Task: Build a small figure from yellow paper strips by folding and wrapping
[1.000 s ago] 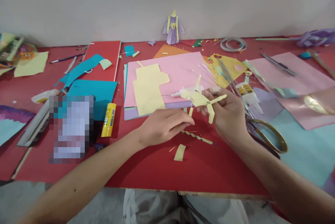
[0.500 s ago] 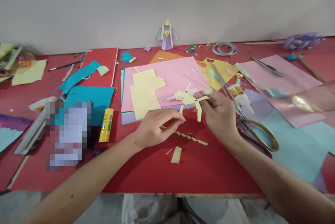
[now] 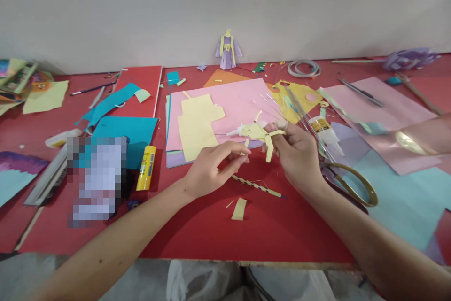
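Observation:
A small pale yellow paper figure (image 3: 258, 132) with strip-like limbs is held up over the table. My right hand (image 3: 298, 153) is closed, thumb and fingers pinching the figure at its right end. At its lower left, a short limb hangs down to my left hand (image 3: 211, 162), whose thumb and forefinger pinch together at the tip of that limb. Below the hands lies a spotted pencil (image 3: 259, 186), beside a small yellow paper scrap (image 3: 239, 209). A white glue bottle tip shows behind the figure, partly hidden.
Yellow cut paper (image 3: 199, 127) lies on pink sheets (image 3: 243, 104) behind my hands. A glue stick (image 3: 146, 168) stands out at left, near a pixelated object. Scissors (image 3: 368, 188) and a glue bottle (image 3: 326, 134) are at right. Another person's forearm (image 3: 428, 135) reaches in there. A paper doll (image 3: 228, 52) leans against the wall.
The fingers of my left hand have drawn closer together at the figure's hanging limb. My right hand keeps its hold on the figure. The whole view has shifted slightly.

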Motion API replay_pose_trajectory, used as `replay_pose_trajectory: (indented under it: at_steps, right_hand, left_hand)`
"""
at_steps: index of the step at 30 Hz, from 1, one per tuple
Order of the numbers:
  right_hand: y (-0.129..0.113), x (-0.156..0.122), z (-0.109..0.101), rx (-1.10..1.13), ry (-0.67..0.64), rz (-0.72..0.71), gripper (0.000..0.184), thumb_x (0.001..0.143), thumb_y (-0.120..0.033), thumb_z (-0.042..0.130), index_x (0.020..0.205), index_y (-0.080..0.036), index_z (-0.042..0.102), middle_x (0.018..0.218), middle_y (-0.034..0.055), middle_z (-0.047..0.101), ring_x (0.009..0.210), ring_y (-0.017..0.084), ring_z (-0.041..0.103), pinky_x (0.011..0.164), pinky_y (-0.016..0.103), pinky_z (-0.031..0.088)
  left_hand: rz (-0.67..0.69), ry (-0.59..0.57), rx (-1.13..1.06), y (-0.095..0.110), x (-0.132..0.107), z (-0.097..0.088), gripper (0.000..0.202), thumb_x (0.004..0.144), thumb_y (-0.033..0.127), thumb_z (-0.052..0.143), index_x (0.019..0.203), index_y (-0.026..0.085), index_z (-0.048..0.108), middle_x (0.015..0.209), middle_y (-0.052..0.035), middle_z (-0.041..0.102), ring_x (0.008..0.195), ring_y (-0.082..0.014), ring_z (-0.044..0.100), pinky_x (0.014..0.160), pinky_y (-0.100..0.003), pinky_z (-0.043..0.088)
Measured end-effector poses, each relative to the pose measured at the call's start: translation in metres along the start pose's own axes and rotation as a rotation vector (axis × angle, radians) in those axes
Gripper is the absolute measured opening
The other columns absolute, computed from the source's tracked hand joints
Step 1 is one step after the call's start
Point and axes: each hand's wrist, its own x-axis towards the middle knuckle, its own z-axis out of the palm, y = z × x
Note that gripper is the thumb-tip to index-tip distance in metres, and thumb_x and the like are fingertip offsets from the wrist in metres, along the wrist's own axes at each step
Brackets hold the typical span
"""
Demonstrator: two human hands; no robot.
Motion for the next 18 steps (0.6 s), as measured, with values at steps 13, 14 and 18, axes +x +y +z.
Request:
replay_pose_trajectory:
  at_steps: [13, 14, 18]
  right_hand:
    - [-0.001, 0.002, 0.001, -0.017, -0.095, 0.01, 0.017, 0.087, -0.023, 0.053, 0.071, -0.02, 0.06, 0.051, -0.0047, 0.054, 0.045, 0.008, 0.045, 0.045, 0.022, 0.032]
    - [0.0, 0.002, 0.001, -0.007, -0.1, 0.016, 0.017, 0.086, -0.022, 0.053, 0.07, -0.02, 0.059, 0.05, -0.0048, 0.054, 0.045, 0.008, 0.046, 0.045, 0.022, 0.031]
    - [0.008, 0.004, 0.001, 0.033, -0.119, 0.034, 0.01, 0.085, -0.022, 0.054, 0.078, -0.02, 0.061, 0.051, -0.0054, 0.054, 0.047, 0.009, 0.05, 0.046, 0.022, 0.033]
  left_hand:
    - [-0.029, 0.042, -0.088, 0.0, 0.001, 0.0, 0.01, 0.092, 0.016, 0.053, 0.1, 0.016, 0.059, 0.084, -0.0026, 0.07, 0.059, -0.0059, 0.063, 0.06, -0.017, 0.054]
    - [-0.036, 0.043, -0.1, 0.0, 0.001, -0.001, 0.01, 0.091, 0.016, 0.053, 0.1, 0.016, 0.059, 0.084, -0.0026, 0.07, 0.059, -0.0059, 0.063, 0.06, -0.017, 0.054]
    - [-0.053, 0.051, -0.127, 0.0, 0.002, -0.001, 0.01, 0.091, 0.016, 0.053, 0.099, 0.016, 0.059, 0.083, -0.0024, 0.069, 0.059, -0.0057, 0.062, 0.06, -0.017, 0.053]
